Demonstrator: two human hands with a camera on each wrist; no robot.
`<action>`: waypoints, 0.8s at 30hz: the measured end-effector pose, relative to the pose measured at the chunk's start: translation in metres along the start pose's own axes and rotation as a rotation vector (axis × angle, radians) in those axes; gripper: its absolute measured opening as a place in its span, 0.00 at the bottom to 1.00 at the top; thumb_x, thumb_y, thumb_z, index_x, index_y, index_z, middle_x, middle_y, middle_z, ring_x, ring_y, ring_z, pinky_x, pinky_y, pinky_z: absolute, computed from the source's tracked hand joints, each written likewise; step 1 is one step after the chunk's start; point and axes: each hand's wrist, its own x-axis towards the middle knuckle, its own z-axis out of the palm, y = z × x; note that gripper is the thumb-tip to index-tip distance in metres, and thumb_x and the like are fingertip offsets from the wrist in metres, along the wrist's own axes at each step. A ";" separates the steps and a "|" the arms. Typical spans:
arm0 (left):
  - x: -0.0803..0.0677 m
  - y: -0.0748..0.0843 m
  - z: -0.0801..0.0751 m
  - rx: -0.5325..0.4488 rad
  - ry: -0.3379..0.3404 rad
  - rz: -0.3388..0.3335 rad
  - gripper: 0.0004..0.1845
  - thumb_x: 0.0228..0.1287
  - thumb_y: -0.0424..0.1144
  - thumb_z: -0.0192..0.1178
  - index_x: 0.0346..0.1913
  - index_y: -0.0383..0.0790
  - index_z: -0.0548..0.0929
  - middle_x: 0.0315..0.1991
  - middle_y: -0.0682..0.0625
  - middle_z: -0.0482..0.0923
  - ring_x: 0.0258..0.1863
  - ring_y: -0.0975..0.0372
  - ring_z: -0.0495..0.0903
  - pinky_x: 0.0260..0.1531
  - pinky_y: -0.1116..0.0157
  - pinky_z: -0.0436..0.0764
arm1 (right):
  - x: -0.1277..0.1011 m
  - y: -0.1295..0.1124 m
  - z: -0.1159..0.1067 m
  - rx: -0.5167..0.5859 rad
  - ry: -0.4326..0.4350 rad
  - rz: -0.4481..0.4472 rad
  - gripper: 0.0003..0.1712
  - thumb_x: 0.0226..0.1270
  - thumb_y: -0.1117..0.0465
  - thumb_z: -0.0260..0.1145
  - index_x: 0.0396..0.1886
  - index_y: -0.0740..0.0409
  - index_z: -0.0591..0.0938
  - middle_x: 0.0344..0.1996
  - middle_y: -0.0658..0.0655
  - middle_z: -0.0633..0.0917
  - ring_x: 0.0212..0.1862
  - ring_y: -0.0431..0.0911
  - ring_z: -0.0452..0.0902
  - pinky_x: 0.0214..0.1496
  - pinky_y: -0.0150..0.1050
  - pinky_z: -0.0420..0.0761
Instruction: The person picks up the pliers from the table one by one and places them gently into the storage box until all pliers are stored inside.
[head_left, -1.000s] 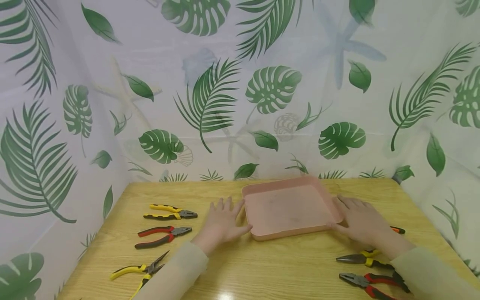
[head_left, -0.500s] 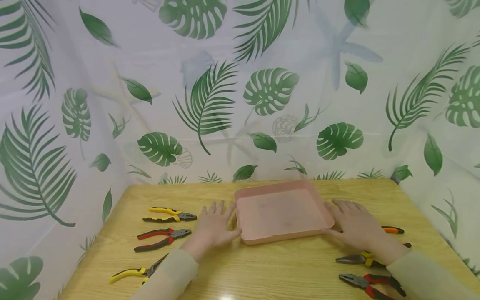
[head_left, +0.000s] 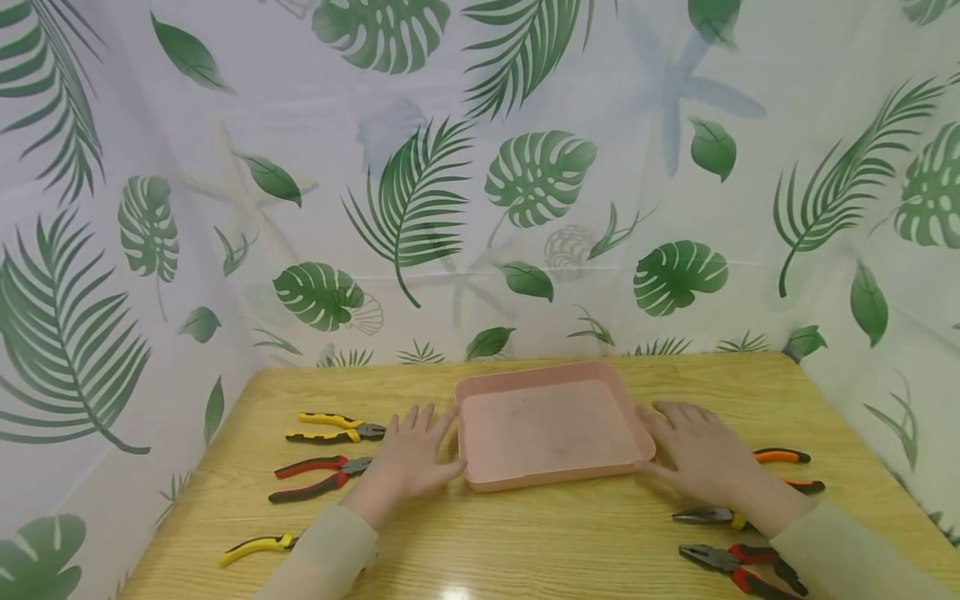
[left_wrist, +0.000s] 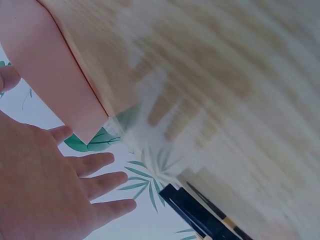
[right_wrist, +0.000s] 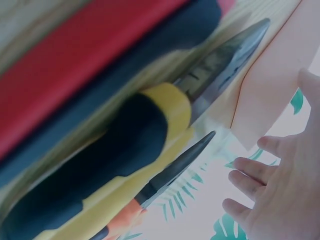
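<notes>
Item: shallow square pink plastic tray (head_left: 551, 429). It lies flat on my light wooden table (head_left: 525, 542), in the middle toward the far edge, with nothing inside it.

Item: my left hand (head_left: 411, 457). It rests palm-down on the table against the tray's left rim; the fingers are straight and spread, gripping nothing. From the left wrist view the same hand (left_wrist: 47, 187) shows its fingers splayed beside the tray's pink corner (left_wrist: 55, 85).

Item: my right hand (head_left: 697, 454). It is flat on the table against the tray's right rim, the fingers extended and loose, the thumb along the near corner. They close on nothing.

Item: tools left of the tray, well apart from it.
- yellow-and-black combination pliers (head_left: 337, 427), farthest from me
- red-and-black combination pliers (head_left: 318, 475), just beside my left hand
- yellow-handled pliers (head_left: 255, 547), nearest me, partly hidden by my pale sleeve (head_left: 322, 558)

Item: tools right of the tray.
- orange-and-black handled pliers (head_left: 787, 468), just behind my right hand
- yellow-and-black long-nose pliers (head_left: 705, 517), partly under my wrist
- red-and-black pliers at the near right (head_left: 738, 562)

Item: backdrop, a white curtain printed with green leaves (head_left: 480, 183), enclosing the table on three sides.
</notes>
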 end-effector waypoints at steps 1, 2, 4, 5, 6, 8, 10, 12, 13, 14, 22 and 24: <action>0.000 -0.001 0.000 -0.003 0.002 0.002 0.46 0.70 0.67 0.54 0.86 0.54 0.56 0.83 0.35 0.57 0.83 0.37 0.56 0.78 0.33 0.57 | 0.000 -0.001 -0.001 0.001 0.000 -0.002 0.47 0.71 0.31 0.66 0.75 0.60 0.75 0.68 0.70 0.78 0.70 0.68 0.74 0.70 0.68 0.73; 0.000 -0.002 0.001 -0.008 0.004 0.004 0.46 0.70 0.66 0.54 0.86 0.54 0.56 0.83 0.35 0.57 0.83 0.37 0.57 0.78 0.33 0.58 | 0.000 -0.002 -0.001 0.002 -0.001 -0.003 0.46 0.71 0.31 0.66 0.75 0.60 0.75 0.68 0.70 0.78 0.70 0.68 0.74 0.70 0.67 0.73; -0.001 -0.004 0.001 -0.012 0.006 0.007 0.46 0.70 0.66 0.54 0.86 0.54 0.56 0.83 0.35 0.58 0.83 0.36 0.57 0.78 0.33 0.58 | 0.001 -0.003 -0.001 0.004 -0.002 -0.007 0.46 0.71 0.31 0.66 0.74 0.60 0.75 0.68 0.70 0.78 0.70 0.67 0.74 0.70 0.67 0.73; -0.002 -0.005 0.001 -0.015 0.009 0.010 0.46 0.70 0.65 0.54 0.85 0.53 0.56 0.83 0.35 0.58 0.83 0.36 0.57 0.78 0.32 0.58 | 0.001 -0.004 -0.001 0.003 -0.002 -0.009 0.46 0.71 0.31 0.66 0.74 0.60 0.75 0.68 0.70 0.78 0.70 0.67 0.74 0.70 0.67 0.73; -0.002 -0.006 0.001 -0.017 0.011 0.012 0.45 0.70 0.65 0.54 0.85 0.53 0.57 0.83 0.35 0.58 0.83 0.36 0.57 0.78 0.32 0.58 | 0.001 -0.005 -0.001 0.005 -0.002 -0.008 0.46 0.71 0.31 0.66 0.74 0.60 0.76 0.68 0.70 0.78 0.70 0.67 0.74 0.70 0.67 0.73; -0.004 -0.008 0.001 -0.021 0.015 0.015 0.45 0.70 0.65 0.54 0.85 0.53 0.57 0.83 0.34 0.58 0.82 0.35 0.57 0.77 0.32 0.58 | 0.001 -0.006 0.000 0.007 -0.002 -0.008 0.46 0.71 0.32 0.66 0.74 0.60 0.76 0.68 0.69 0.78 0.70 0.67 0.74 0.70 0.67 0.73; -0.005 -0.011 0.001 -0.025 0.012 0.012 0.45 0.70 0.65 0.54 0.85 0.53 0.57 0.83 0.34 0.57 0.82 0.35 0.57 0.78 0.32 0.57 | 0.001 -0.008 0.000 0.013 -0.002 -0.012 0.45 0.71 0.32 0.67 0.74 0.60 0.76 0.68 0.69 0.78 0.69 0.67 0.74 0.70 0.67 0.73; -0.007 -0.013 0.001 -0.025 0.008 0.008 0.45 0.71 0.65 0.54 0.86 0.53 0.56 0.83 0.34 0.57 0.83 0.35 0.57 0.78 0.32 0.56 | 0.000 -0.010 0.001 0.018 0.002 -0.017 0.44 0.71 0.33 0.67 0.74 0.60 0.76 0.68 0.69 0.79 0.69 0.67 0.75 0.69 0.67 0.73; -0.008 -0.014 0.001 -0.027 0.007 0.007 0.45 0.71 0.65 0.54 0.85 0.53 0.56 0.83 0.34 0.57 0.83 0.35 0.57 0.78 0.32 0.56 | 0.000 -0.011 0.001 0.019 0.006 -0.021 0.44 0.71 0.34 0.68 0.73 0.60 0.76 0.67 0.69 0.79 0.69 0.67 0.75 0.69 0.67 0.73; -0.009 -0.015 0.001 -0.025 0.005 0.006 0.45 0.71 0.65 0.54 0.85 0.53 0.56 0.83 0.34 0.57 0.83 0.35 0.56 0.78 0.32 0.56 | 0.000 -0.012 0.002 0.022 0.010 -0.025 0.44 0.71 0.34 0.68 0.73 0.60 0.76 0.67 0.69 0.79 0.68 0.67 0.75 0.69 0.67 0.73; -0.013 -0.024 0.001 0.001 0.002 0.003 0.45 0.71 0.65 0.53 0.86 0.55 0.55 0.83 0.35 0.57 0.83 0.36 0.57 0.78 0.33 0.57 | 0.000 -0.019 0.002 0.010 0.031 -0.049 0.43 0.71 0.34 0.68 0.73 0.60 0.76 0.67 0.68 0.80 0.68 0.65 0.76 0.70 0.66 0.73; -0.014 -0.026 0.001 -0.002 -0.001 0.002 0.45 0.71 0.65 0.53 0.86 0.55 0.55 0.83 0.35 0.57 0.83 0.36 0.56 0.78 0.33 0.56 | 0.000 -0.021 0.002 0.012 0.032 -0.056 0.43 0.72 0.34 0.67 0.73 0.60 0.76 0.66 0.68 0.80 0.68 0.65 0.76 0.70 0.66 0.73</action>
